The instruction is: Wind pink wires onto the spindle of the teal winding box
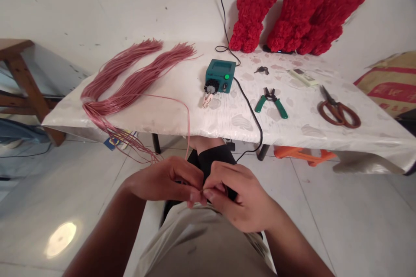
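Observation:
My left hand (177, 181) and my right hand (235, 192) meet in front of my lap, thumbs and fingers pinched together. A thin pink wire (188, 123) runs from the table down to my left hand, and its end appears to lie between the fingertips of both hands. The fingers mostly hide that end. On the table at left lies a large bundle of pink wires (130, 88), bent in a U and gathered near the table's front edge. Several loose strands (130, 140) hang over that edge close to my left wrist.
On the table stand a teal box (221, 69) with a green button and black cable, green-handled wire strippers (271, 103), scissors (338, 110), keys (261, 70) and a paper packet (302, 77). Red flower bundles (251, 17) lean on the wall. An orange stool (303, 154) is underneath.

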`<state>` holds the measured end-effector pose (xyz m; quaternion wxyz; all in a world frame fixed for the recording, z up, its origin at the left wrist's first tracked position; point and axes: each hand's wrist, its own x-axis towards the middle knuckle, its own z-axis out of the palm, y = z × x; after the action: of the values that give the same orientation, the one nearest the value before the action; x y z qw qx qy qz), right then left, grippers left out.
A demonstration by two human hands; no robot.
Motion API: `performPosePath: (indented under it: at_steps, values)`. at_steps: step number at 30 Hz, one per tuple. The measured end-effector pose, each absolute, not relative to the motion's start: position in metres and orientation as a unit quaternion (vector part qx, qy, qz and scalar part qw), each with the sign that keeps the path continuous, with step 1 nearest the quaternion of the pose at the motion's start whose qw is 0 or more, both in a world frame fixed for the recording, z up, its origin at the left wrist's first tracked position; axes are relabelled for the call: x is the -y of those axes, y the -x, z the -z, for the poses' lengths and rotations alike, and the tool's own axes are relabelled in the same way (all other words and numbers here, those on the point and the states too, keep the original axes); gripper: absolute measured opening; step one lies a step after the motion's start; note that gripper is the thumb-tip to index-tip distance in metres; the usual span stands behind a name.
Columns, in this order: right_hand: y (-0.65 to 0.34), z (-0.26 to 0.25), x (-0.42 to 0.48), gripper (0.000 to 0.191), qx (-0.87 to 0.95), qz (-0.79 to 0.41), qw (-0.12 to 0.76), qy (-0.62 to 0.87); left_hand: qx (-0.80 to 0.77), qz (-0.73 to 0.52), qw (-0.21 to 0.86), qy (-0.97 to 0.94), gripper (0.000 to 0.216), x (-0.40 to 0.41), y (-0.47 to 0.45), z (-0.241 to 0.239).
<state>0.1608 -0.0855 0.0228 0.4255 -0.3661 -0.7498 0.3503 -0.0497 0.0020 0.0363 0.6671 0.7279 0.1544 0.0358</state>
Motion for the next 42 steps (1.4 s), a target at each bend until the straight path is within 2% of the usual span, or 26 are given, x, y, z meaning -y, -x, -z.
performPosePath:
  at_steps: [4,30,33,38,42]
  values:
    - [-0.162,-0.023,0.086,0.012,0.753,-0.357,0.413,0.368,-0.153,-0.033,0.679,-0.717,0.028,-0.001,0.050,-0.035]
    - [-0.167,-0.019,0.082,0.010,0.735,-0.371,0.418,0.383,-0.173,-0.086,0.556,-0.808,0.024,0.006,0.044,-0.047]
    - [-0.170,-0.018,0.082,0.008,0.727,-0.355,0.442,0.387,-0.180,-0.111,0.568,-0.795,0.026,0.006,0.044,-0.045]
    - [-0.171,-0.019,0.083,0.030,0.763,-0.293,0.436,0.376,-0.175,-0.131,0.595,-0.774,0.023,0.009,0.046,-0.042]
    - [-0.168,-0.027,0.082,0.022,0.797,-0.247,0.412,0.366,-0.169,-0.136,0.607,-0.765,0.021,0.010,0.048,-0.042]
